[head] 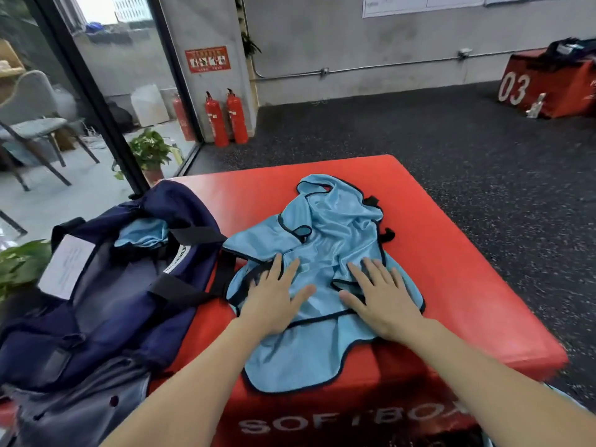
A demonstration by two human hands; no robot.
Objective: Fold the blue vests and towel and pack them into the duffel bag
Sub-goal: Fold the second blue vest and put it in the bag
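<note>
A light blue vest (pixel 325 233) with black trim lies crumpled on the red soft box (pixel 451 269), its near edge hanging over the box's front. My left hand (pixel 274 295) and my right hand (pixel 383 298) both press flat on the vest's near half, fingers straight and spread. To the left stands the open navy duffel bag (pixel 96 304), half on the box. Inside its opening lies a piece of light blue fabric (pixel 142 233).
Dark rubber floor surrounds the box to the right and behind. Two red fire extinguishers (pixel 225 117) stand by the pillar at the back. Another red box marked 03 (pixel 548 85) sits at the far right. Potted plants (pixel 148 153) are at the left by a glass wall.
</note>
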